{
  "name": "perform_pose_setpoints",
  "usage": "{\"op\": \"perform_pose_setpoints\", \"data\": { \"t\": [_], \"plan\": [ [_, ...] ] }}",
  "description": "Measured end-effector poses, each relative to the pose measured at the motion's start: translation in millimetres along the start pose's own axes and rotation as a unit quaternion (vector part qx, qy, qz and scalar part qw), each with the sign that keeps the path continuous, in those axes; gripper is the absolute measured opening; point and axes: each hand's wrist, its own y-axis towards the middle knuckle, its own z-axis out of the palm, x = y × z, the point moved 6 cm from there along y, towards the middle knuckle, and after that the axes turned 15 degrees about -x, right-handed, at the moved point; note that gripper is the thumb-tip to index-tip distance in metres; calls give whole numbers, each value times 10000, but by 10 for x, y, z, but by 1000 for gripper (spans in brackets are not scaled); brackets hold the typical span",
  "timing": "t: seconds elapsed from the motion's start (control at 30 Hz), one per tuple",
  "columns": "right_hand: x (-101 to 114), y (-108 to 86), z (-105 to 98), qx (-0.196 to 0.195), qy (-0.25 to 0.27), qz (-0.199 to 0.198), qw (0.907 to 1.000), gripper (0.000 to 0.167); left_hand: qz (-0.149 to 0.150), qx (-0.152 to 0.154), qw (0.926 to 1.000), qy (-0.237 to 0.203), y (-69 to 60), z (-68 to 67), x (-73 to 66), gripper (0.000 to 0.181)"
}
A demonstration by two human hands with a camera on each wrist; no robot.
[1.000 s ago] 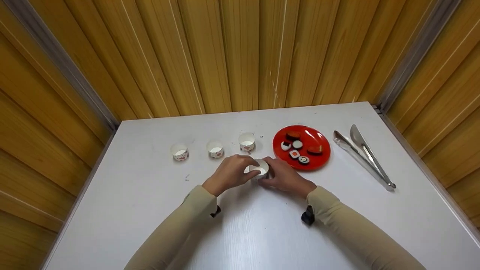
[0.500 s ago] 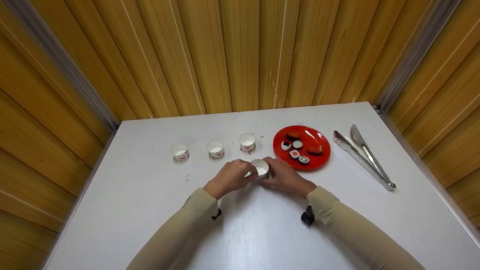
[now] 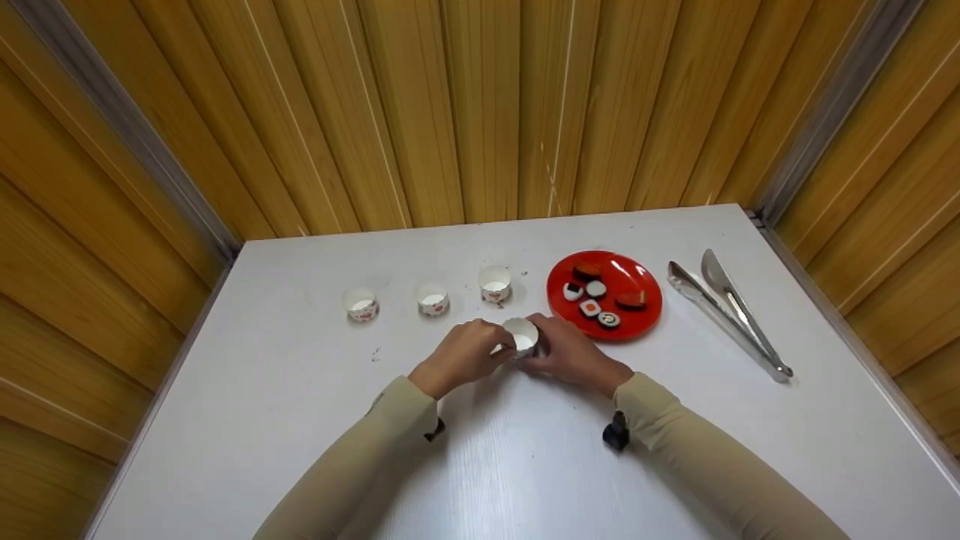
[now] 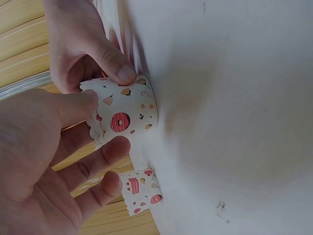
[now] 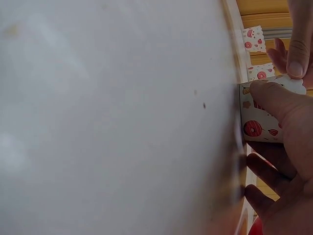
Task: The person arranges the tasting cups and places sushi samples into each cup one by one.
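Note:
A white paper baking cup (image 3: 523, 337), printed with doughnuts and leaves, stands on the table between both hands. My left hand (image 3: 471, 350) pinches its scalloped rim on the left side. Gripping the cup's right side is my right hand (image 3: 570, 354), thumb low on the near wall. In the left wrist view, the printed wall of the same cup (image 4: 129, 110) shows between the two hands. The right wrist view has the right thumb (image 5: 276, 98) lying along the cup wall. Fingers behind the cup are partly hidden.
Three similar cups, a left one (image 3: 362, 304), a middle one (image 3: 433, 300) and a right one (image 3: 495, 285), stand farther back. A red plate (image 3: 637, 322) bearing several sushi-like pieces lies right of the hands. Metal tongs (image 3: 724, 319) lie beyond it. Wood-patterned walls (image 3: 480, 112) enclose the table.
The left hand's fingers, spread over the cup's opening a second ago, have drawn together at its left rim. The right hand and the cup stay in place.

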Motion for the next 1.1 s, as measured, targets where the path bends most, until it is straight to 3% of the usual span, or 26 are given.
{"op": "perform_pose_setpoints", "data": {
  "t": [0.57, 0.77, 1.1],
  "plan": [
    [-14, 8, 14, -36, -50, 89, 9999, 57, 22, 87, 10000, 24, 13, -2, -12, 7],
    [-5, 8, 12, 0, -110, 134, 9998, 57, 156, -83, 9998, 84, 23, -42, -32, 7],
    [-14, -2, 19, 78, -133, 232, 9996, 58, 244, -361, 9988, -218, 32, -164, -93, 5]
  ]
}}
